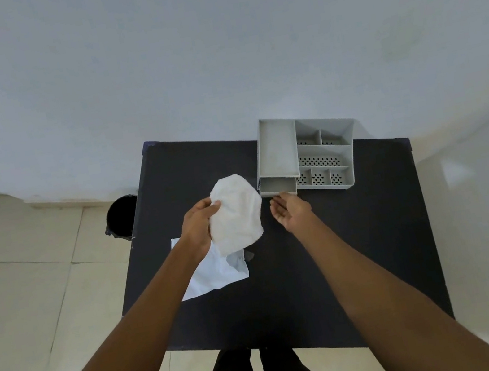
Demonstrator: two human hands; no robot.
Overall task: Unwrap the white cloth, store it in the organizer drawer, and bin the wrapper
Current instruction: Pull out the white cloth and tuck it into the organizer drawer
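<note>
My left hand [199,226] grips the white cloth [237,216], holding it bunched above the black table [361,246]. Under my left forearm the white wrapper [216,275] lies flat and crumpled on the table. The grey organizer [326,154] stands at the table's far right side. Its small drawer [279,185] is pulled out a little at the near left corner. My right hand [292,211] hovers just in front of that drawer, fingers apart and curled, holding nothing.
A black bin [121,218] stands on the tiled floor just past the table's left edge. A white wall rises behind the table. A small dark scrap [250,255] lies by the wrapper. My legs show at the table's near edge.
</note>
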